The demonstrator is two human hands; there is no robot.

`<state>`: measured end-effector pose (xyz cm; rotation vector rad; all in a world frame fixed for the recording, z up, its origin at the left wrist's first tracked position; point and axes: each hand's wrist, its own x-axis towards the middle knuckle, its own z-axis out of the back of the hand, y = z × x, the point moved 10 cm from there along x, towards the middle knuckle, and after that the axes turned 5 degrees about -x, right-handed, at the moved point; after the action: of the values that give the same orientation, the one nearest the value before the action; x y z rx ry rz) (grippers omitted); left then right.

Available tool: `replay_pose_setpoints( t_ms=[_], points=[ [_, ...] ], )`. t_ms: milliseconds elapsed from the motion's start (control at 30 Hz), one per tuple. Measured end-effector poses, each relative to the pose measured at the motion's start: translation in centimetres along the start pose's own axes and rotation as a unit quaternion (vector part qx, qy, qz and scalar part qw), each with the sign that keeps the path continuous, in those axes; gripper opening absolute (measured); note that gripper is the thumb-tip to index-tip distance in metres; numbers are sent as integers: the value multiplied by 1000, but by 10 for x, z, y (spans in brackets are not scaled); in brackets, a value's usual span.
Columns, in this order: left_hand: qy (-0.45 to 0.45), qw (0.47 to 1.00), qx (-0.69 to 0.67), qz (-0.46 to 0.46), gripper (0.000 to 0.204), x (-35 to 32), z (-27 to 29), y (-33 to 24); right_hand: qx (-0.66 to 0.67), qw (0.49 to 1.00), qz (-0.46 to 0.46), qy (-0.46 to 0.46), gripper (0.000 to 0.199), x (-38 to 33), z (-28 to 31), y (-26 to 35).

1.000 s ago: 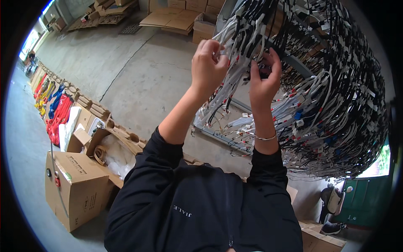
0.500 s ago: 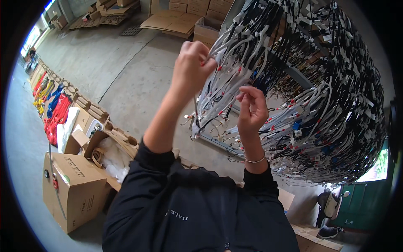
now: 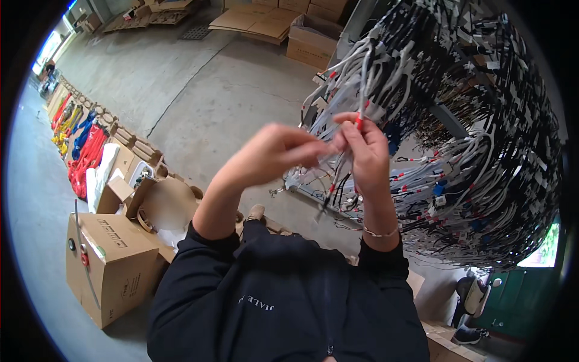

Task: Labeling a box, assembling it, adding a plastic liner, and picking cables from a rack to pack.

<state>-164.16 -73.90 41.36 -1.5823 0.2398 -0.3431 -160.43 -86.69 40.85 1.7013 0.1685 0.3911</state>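
Note:
My right hand (image 3: 369, 151) is closed round a grey cable (image 3: 362, 96) with a red band, which runs up from my fingers into a thick hanging mass of cables (image 3: 416, 78). Below this hand dangle thin black, white and red wire ends (image 3: 330, 192), partly blurred. My left hand (image 3: 271, 154) is beside it on the left, smeared by motion. Its fingertips reach close to the right hand's fingers; whether they pinch a wire cannot be made out. White and black cables with red bands and small tags hang just behind both hands.
A metal rack (image 3: 449, 120) bears the cables on the right. At the lower left stands a cardboard box (image 3: 123, 241); beyond it lie coloured cable bundles (image 3: 87, 160). Flattened cardboard (image 3: 250, 23) and an open carton (image 3: 310, 45) are at the back.
My left hand has come down from the upper cables toward my right hand. The right hand, earlier raised beside the bundle with fingers curled, now grips the red-banded grey cable.

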Motion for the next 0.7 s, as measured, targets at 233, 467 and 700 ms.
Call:
replay_pose_setpoints(
  t_ms=[233, 467, 700],
  points=[
    [-287, 930, 184, -137, 18, 34, 54, 54, 272, 943, -101, 165, 33, -39, -28, 51],
    [-225, 966, -26, -127, 30, 85, 54, 113, 256, 933, -156, 200, 33, -58, -28, 4],
    [-139, 978, -117, -99, 22, 38, 104, 76, 54, 978, -196, 52, 43, -46, -13, -25]
  ],
)
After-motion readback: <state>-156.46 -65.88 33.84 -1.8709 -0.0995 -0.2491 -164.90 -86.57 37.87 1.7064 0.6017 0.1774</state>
